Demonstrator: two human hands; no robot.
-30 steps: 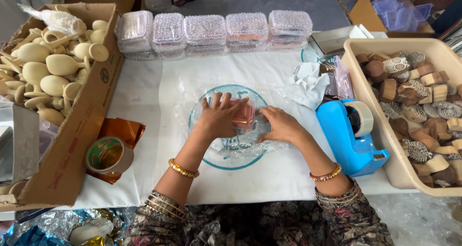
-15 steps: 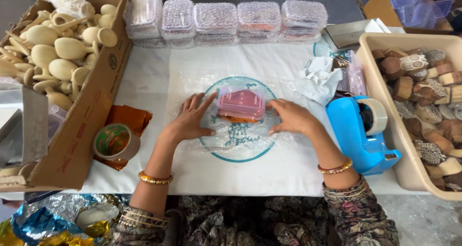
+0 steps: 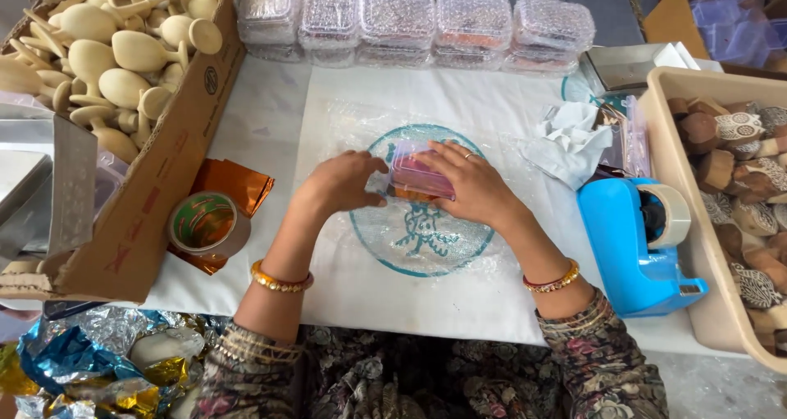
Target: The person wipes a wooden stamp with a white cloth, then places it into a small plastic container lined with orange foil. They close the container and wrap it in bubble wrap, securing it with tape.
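Observation:
A small clear plastic box point(image 3: 412, 173) with pink and orange contents lies on a sheet of bubble wrap point(image 3: 344, 128) spread over a white cloth with a teal round print. My left hand point(image 3: 343, 181) grips the box's left end together with the wrap. From the right, my right hand point(image 3: 466, 183) lies over the box and holds it.
A row of bubble-wrapped boxes point(image 3: 416, 19) lines the far edge. A cardboard box of wooden spoons point(image 3: 123, 50) stands at left, with a tape roll point(image 3: 209, 225) beside it. A blue tape dispenser point(image 3: 643, 247) and a beige tub of carved wooden blocks point(image 3: 742, 189) are at right.
Half a second ago both hands lay flat beside the box; now they have closed in and hold it. The view has shifted slightly.

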